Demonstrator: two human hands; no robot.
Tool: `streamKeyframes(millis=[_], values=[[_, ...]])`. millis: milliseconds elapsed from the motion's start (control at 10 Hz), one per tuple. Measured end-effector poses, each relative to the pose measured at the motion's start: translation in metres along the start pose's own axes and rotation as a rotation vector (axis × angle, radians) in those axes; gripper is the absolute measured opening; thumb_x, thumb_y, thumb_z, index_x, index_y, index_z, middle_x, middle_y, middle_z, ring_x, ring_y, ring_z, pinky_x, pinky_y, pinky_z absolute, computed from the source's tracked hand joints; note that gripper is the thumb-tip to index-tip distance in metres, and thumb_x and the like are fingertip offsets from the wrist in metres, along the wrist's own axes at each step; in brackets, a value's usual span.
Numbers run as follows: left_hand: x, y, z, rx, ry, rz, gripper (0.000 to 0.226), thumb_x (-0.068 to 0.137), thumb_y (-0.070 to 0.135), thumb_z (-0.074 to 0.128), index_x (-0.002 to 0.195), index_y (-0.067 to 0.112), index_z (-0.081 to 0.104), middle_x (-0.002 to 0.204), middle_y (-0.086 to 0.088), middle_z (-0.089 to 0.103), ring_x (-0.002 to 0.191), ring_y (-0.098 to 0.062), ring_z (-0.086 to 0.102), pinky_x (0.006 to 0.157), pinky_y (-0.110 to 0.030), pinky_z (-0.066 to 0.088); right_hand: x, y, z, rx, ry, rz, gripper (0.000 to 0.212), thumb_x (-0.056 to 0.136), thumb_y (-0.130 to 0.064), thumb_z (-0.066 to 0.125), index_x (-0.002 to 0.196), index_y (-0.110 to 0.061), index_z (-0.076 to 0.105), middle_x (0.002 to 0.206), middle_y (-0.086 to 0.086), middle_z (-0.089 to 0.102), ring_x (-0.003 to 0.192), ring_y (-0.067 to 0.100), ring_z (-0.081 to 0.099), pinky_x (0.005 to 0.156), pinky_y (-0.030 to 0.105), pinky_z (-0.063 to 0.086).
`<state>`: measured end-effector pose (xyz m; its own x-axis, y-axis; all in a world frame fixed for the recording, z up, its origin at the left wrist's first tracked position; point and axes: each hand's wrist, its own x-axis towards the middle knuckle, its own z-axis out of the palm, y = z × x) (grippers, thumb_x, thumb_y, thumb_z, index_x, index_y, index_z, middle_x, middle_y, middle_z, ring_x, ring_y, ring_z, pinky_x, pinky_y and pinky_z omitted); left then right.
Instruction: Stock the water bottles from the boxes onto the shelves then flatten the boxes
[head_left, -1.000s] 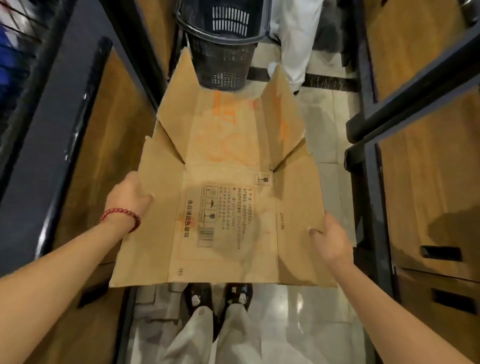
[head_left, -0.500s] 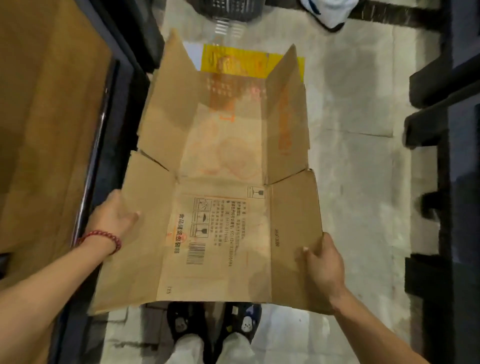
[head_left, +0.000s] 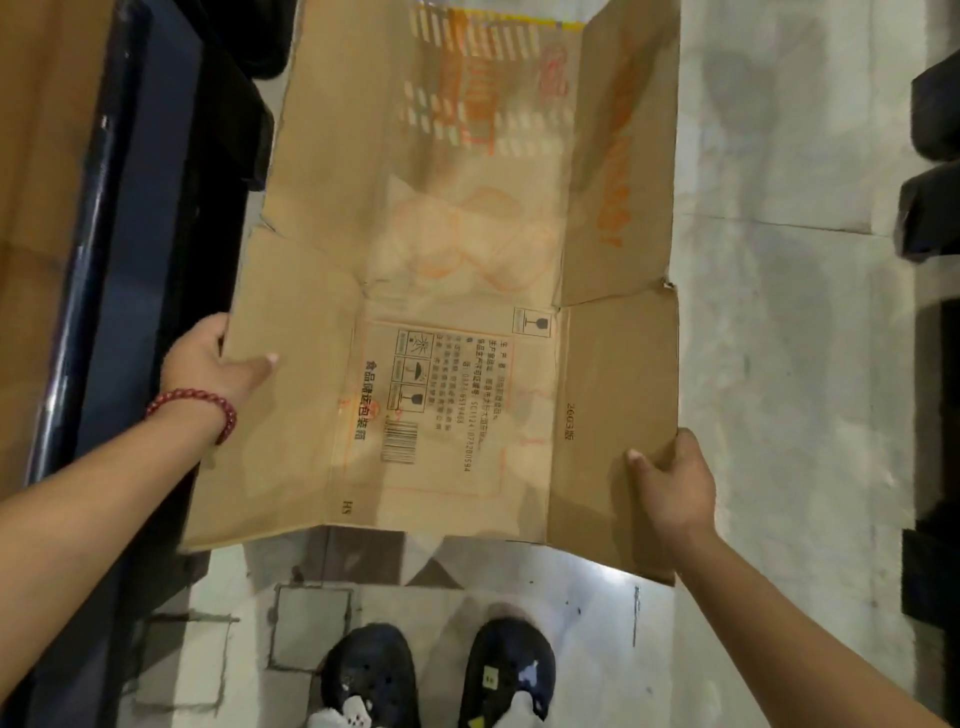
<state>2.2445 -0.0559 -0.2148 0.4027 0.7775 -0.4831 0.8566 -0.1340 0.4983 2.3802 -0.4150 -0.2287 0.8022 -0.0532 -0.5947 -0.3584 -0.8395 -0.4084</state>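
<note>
A flattened brown cardboard box (head_left: 447, 322) with black print, a barcode and faded orange graphics is held out flat above the floor. Its far side flaps stand partly up. My left hand (head_left: 208, 364), with a red bead bracelet at the wrist, grips the box's left flap edge, thumb on top. My right hand (head_left: 670, 478) grips the near right flap edge, thumb on top. No water bottles are in view.
A dark-framed wooden shelf unit (head_left: 93, 260) runs along the left. Black shelf parts (head_left: 935, 208) jut in at the right edge. Pale tiled floor (head_left: 789, 415) lies below, with my two dark shoes (head_left: 441, 675) at the bottom. A yellow printed box (head_left: 519, 21) shows beyond the far edge.
The view has tilted further down, so the basket and the other person are out of frame. The box has come lower toward the floor, still held at both side flaps.
</note>
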Motion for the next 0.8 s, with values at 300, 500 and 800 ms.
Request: streamKeyframes(millis=[300, 500, 800], values=[[0.020, -0.056, 0.015, 0.162, -0.026, -0.162, 0.044, 0.078, 0.007, 0.072, 0.119, 0.002, 0.056, 0.116, -0.020, 0.061, 0.106, -0.036, 0.057, 0.090, -0.042, 0.044, 0.021, 0.033, 0.028, -0.060, 0.007, 0.141, 0.012, 0.091, -0.011, 0.052, 0.098, -0.003, 0.045, 0.084, 0.005, 0.049, 0.084, 0.028, 0.047, 0.070, 0.030, 0.034], [0.034, -0.077, 0.022, 0.338, 0.044, -0.181, 0.039, 0.077, 0.014, 0.073, 0.110, -0.001, 0.058, 0.107, -0.025, 0.062, 0.100, -0.042, 0.058, 0.084, -0.043, 0.048, 0.049, 0.037, 0.035, -0.172, 0.017, 0.228, 0.030, 0.087, -0.013, 0.060, 0.110, 0.004, 0.049, 0.098, 0.014, 0.055, 0.093, 0.035, 0.053, 0.076, 0.036, 0.041], [-0.024, -0.064, 0.026, 0.401, -0.119, -0.186, 0.077, 0.077, 0.020, 0.072, 0.140, 0.004, 0.030, 0.136, -0.023, 0.042, 0.120, -0.040, 0.045, 0.096, -0.044, 0.042, -0.001, 0.028, 0.012, -0.191, -0.080, 0.218, 0.055, 0.090, -0.014, 0.053, 0.138, 0.001, 0.030, 0.132, 0.024, 0.044, 0.114, 0.039, 0.049, 0.077, 0.033, 0.039]])
